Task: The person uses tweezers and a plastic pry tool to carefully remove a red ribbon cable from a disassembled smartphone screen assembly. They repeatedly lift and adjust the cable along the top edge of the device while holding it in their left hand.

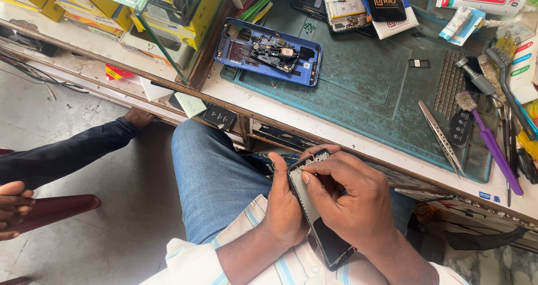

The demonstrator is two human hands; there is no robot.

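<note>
Both hands, left hand [284, 206] and right hand [350, 198], grasp the phone screen [314, 218] over the lap; hard thumb pressure could crack it.

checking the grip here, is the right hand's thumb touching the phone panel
Touching. The head view shows the right hand with its thumb tip pressed flat on the phone panel, no gap between them; the left hand holds the panel's other edge.
</note>
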